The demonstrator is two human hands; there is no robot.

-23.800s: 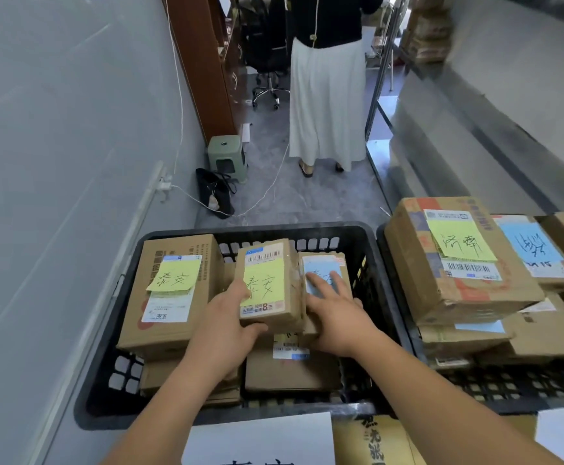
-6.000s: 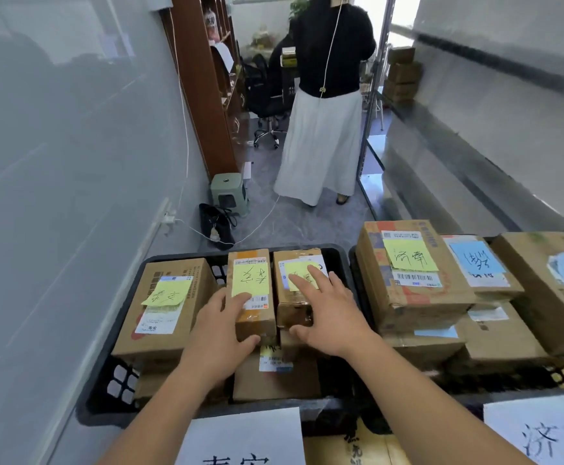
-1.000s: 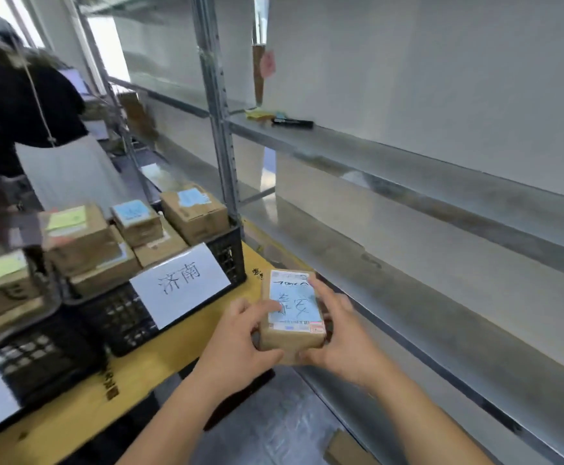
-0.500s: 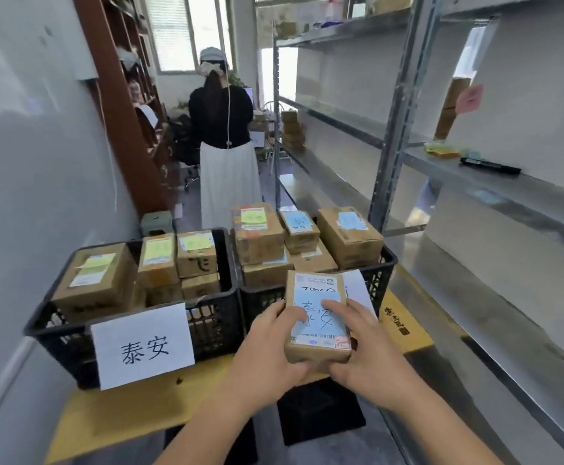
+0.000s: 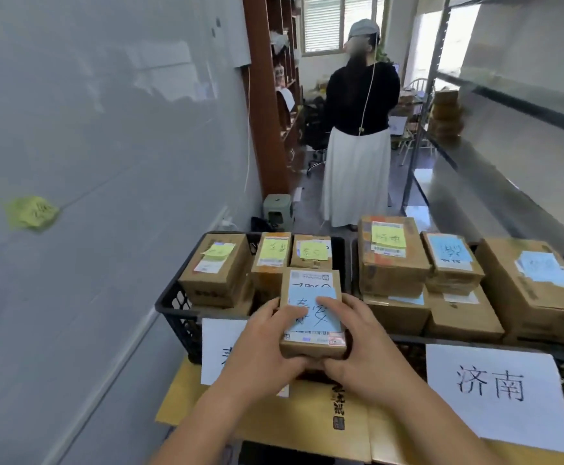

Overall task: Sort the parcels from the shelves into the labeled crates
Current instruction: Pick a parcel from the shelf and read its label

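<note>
Gripping a blue-noted parcel point(image 5: 312, 317) from both sides, both hands, left hand point(image 5: 267, 344), right hand point(image 5: 361, 344)

A person in a white skirt point(image 5: 356, 172) is standing down the aisle beside a green stool point(image 5: 277, 209), a yellow sticky note point(image 5: 32, 213) clinging to the left wall.

Matt brown cardboard parcel point(image 5: 312, 317) with a smooth pale-blue paper note, black latticed plastic crate point(image 5: 186, 317), white paper label point(image 5: 498, 397), dull grey metal shelves point(image 5: 475, 169), glossy grey wall point(image 5: 106, 146), yellow cardboard-topped table point(image 5: 307, 421)
</note>
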